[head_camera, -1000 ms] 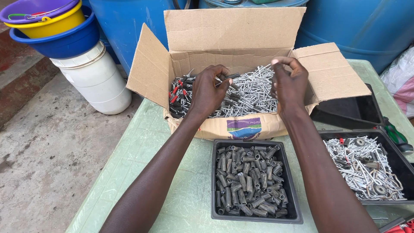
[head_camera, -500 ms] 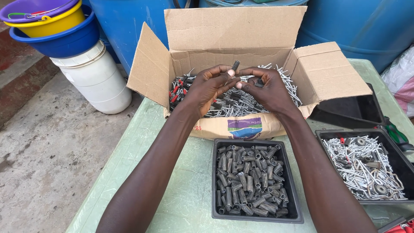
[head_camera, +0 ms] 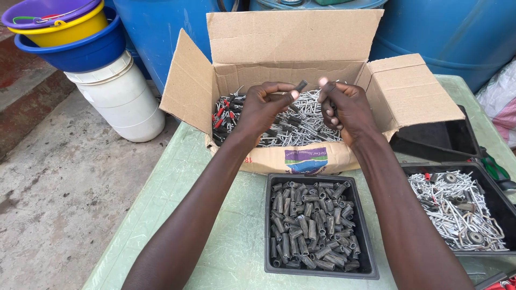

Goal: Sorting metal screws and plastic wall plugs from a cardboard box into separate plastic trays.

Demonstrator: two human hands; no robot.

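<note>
Hands meet at upper centre over the cardboard box (head_camera: 290, 156) of silvery bolts (head_camera: 301, 126): left hand (head_camera: 263, 107) pinching a grey sleeve (head_camera: 299, 86) upright, right hand (head_camera: 346, 107) curled shut on a bolt, seemingly separating them. Grey sleeves fill the black tray (head_camera: 371, 252) below.

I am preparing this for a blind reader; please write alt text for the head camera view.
Over an open cardboard box of silvery metal hooks, the left hand pinches a small grey sleeve while the right hand is closed around a part I cannot identify. Nearer, a black tray holds grey sleeves on a green table.
</note>
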